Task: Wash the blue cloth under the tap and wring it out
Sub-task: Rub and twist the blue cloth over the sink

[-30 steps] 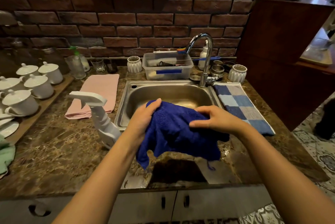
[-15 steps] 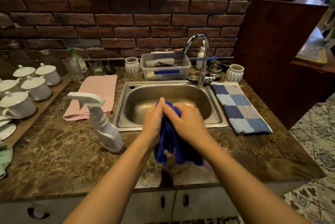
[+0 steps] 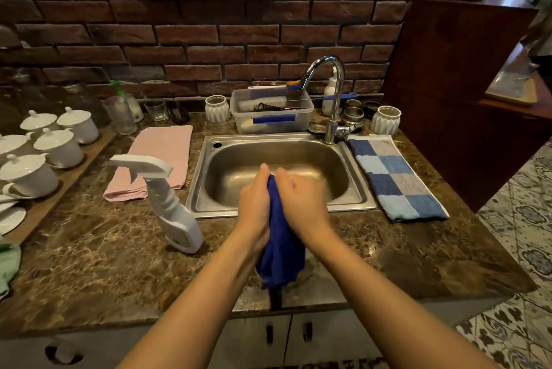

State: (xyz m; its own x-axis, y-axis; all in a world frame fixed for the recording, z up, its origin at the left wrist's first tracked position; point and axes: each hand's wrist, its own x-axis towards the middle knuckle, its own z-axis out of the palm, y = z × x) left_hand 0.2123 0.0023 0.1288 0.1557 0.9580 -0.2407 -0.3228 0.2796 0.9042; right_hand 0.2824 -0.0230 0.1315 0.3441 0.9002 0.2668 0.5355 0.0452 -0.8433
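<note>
The blue cloth (image 3: 280,252) is bunched into a narrow bundle between my two hands, over the front rim of the steel sink (image 3: 206,189). My left hand (image 3: 254,204) presses it from the left and my right hand (image 3: 301,204) from the right, both closed on it. Its lower end hangs down over the marble counter edge. The chrome tap (image 3: 334,100) curves over the back right of the sink; I see no water running from it.
A white spray bottle (image 3: 170,207) stands just left of my hands. A pink cloth (image 3: 161,159) lies left of the sink, a blue checked towel (image 3: 394,177) right of it. White lidded cups (image 3: 56,147) sit far left. A plastic box (image 3: 271,114) stands behind the sink.
The cloth was spread wide between my hands a second ago. My hands have come together and gathered it into a tight bundle, moving slightly forward over the sink's front rim.
</note>
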